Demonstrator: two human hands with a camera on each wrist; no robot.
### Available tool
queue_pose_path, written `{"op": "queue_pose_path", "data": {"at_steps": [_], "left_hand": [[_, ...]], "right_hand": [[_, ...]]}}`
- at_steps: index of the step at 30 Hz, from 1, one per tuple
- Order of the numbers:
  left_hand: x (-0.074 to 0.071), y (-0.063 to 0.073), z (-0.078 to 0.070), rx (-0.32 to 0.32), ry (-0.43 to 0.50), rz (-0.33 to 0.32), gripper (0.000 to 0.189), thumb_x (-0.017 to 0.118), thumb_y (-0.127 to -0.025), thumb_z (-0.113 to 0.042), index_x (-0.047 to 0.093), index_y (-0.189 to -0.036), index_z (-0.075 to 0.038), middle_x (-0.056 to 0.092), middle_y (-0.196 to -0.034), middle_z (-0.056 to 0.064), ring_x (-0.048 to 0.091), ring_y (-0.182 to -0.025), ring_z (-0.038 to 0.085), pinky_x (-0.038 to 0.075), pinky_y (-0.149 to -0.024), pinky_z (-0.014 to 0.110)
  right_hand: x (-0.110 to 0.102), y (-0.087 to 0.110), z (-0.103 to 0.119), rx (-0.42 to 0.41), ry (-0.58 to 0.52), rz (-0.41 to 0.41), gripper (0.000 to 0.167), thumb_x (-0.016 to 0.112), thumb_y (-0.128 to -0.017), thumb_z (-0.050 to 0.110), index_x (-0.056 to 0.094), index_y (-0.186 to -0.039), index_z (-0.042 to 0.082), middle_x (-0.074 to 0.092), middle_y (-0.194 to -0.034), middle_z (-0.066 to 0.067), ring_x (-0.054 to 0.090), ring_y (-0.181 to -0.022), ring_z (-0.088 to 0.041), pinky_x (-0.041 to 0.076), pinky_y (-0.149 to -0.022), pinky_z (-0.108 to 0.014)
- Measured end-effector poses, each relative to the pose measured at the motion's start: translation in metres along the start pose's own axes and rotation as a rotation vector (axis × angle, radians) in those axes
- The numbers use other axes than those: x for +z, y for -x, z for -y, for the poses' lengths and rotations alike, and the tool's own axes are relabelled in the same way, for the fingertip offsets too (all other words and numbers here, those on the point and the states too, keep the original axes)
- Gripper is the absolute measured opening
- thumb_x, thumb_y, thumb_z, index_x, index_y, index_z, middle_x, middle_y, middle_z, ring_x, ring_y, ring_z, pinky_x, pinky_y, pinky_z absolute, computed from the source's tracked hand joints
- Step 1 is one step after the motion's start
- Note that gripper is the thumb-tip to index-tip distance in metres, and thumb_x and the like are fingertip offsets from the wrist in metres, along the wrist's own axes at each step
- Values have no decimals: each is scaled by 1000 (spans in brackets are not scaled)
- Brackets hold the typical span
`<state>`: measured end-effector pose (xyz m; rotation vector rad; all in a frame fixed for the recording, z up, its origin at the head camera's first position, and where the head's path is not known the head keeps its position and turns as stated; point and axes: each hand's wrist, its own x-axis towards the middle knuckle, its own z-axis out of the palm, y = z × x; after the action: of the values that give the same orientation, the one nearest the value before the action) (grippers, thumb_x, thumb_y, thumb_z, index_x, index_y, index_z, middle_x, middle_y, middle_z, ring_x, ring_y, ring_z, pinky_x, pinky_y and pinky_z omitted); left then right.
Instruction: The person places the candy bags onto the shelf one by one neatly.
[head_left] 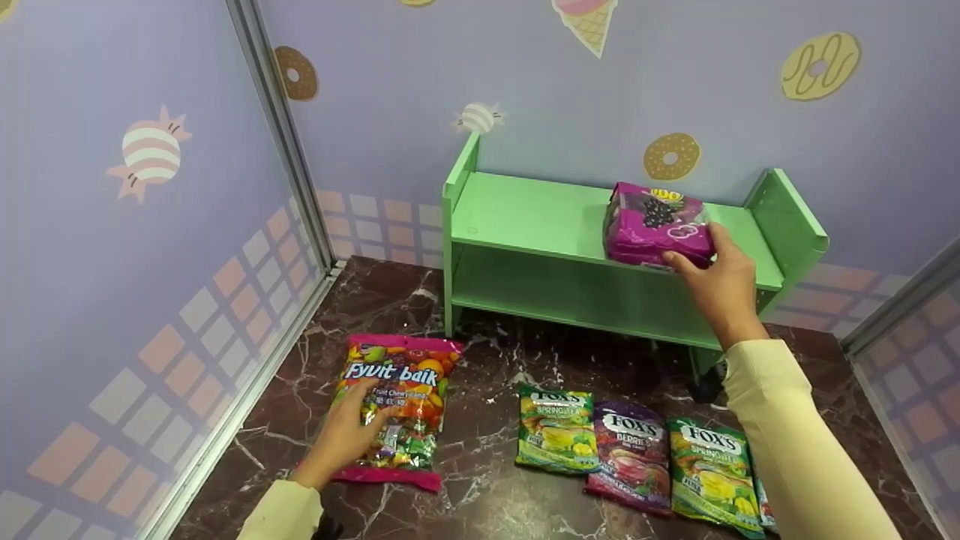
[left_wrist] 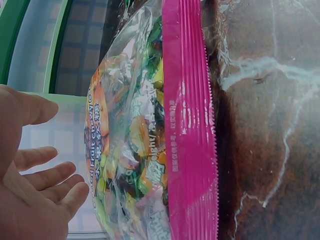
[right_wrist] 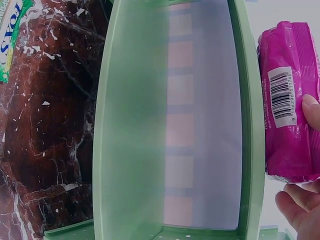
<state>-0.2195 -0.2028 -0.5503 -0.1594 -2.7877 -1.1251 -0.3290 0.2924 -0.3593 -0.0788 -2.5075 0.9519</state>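
A purple candy bag (head_left: 660,225) with dark berries printed on it lies on the upper board of a green shelf (head_left: 525,210). My right hand (head_left: 716,281) grips its right end, thumb at the front and fingers at the far side. In the right wrist view the bag's barcode label (right_wrist: 282,96) faces the camera. Low on the left, my left hand (head_left: 351,431) hovers over a big Fyvit baik fruit chewy candy bag (head_left: 409,352) lying on the floor. The left wrist view shows that hand's fingers (left_wrist: 52,175) spread and apart from the bag's pink seal (left_wrist: 187,120).
Several Fox's candy bags lie in a row on the dark marbled floor (head_left: 480,450): a green one (head_left: 556,431), a berry one (head_left: 631,457), another green one (head_left: 712,469). My right sleeve partly covers one more. Purple walls (head_left: 375,135) enclose the back and sides.
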Motion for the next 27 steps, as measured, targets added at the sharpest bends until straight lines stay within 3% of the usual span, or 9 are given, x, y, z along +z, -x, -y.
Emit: {"op": "queue_pose_path", "data": {"at_steps": [14, 22, 27], "left_hand": [[-6, 0, 7, -46, 16, 32, 56, 65, -93, -21, 44, -142, -4, 46, -144, 22, 44, -132, 43, 39, -104, 61], [-10, -3, 8, -55, 1, 25, 59, 64, -92, -17, 41, -143, 2, 40, -147, 28, 38, -135, 47, 34, -108, 62], [-12, -4, 9, -77, -8, 30, 62, 63, -92, -17, 38, -144, 4, 38, -147, 29, 36, -136, 48, 33, -109, 62]], "right_hand": [[-4, 8, 0, -40, -7, -8, 76, 72, -84, 43, 41, -146, 10, 54, -139, -19, 50, -130, -37, 39, -107, -52], [-14, 15, 0, 35, -36, 30, 96, 69, -82, 54, 24, -154, 9, 43, -147, -26, 49, -129, -43, 44, -102, -54], [-18, 22, -1, 55, -62, 37, 100, 69, -80, 59, 22, -155, 11, 38, -150, -25, 50, -128, -44, 46, -100, -53]]}}
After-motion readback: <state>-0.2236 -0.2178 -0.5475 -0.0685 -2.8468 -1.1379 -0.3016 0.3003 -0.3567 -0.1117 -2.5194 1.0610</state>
